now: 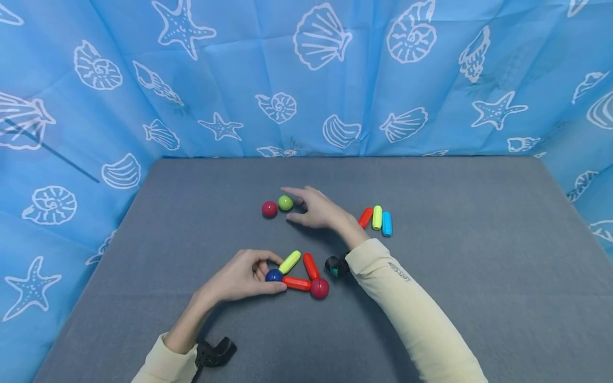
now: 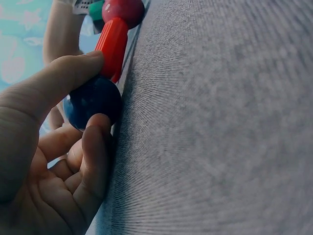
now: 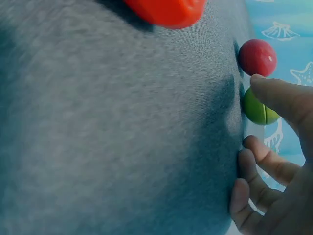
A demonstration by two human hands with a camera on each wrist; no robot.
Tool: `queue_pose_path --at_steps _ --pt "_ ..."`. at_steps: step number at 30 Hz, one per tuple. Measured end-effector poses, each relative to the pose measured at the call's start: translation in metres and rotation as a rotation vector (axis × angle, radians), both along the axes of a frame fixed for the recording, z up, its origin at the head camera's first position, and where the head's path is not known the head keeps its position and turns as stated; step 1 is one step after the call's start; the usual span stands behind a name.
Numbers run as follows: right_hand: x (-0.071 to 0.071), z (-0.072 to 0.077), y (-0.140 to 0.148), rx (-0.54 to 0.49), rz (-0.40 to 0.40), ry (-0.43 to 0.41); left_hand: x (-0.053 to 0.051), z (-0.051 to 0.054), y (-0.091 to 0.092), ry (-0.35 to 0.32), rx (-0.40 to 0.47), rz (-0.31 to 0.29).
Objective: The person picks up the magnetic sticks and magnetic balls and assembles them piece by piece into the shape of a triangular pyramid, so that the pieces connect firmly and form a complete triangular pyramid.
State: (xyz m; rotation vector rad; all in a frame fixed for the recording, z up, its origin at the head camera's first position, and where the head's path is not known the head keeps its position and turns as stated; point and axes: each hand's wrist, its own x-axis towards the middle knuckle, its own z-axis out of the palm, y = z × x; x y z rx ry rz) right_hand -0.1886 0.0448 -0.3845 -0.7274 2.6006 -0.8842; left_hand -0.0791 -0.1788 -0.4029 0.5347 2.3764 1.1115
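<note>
The left hand pinches a blue ball between thumb and fingers. A yellow stick and a red stick extend from this ball. That red stick runs to a dark red ball, where a second red stick also meets it, forming an open-topped triangle on the table. Farther back, the right hand reaches beside a green ball, thumb and fingers spread apart. Whether it touches the ball is unclear. A loose red ball lies right beside the green one.
Right of the right forearm lie a red stick, a yellow stick and a blue stick. The grey table ends at a blue curtain with white shells. Dark wrist devices hang under both wrists.
</note>
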Motion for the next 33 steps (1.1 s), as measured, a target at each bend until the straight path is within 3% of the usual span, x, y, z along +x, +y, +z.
queue_pose_path --at_steps 9,17,33 --pt "0.003 -0.002 -0.004 0.023 -0.048 0.035 0.001 -0.001 -0.001 0.007 0.003 0.005" --pt "0.010 -0.002 0.004 -0.061 -0.078 0.014 0.002 -0.002 0.000 0.012 -0.001 0.012" --pt "0.025 0.000 0.017 -0.108 -0.103 -0.005 0.002 -0.003 0.001 0.008 0.006 0.022"
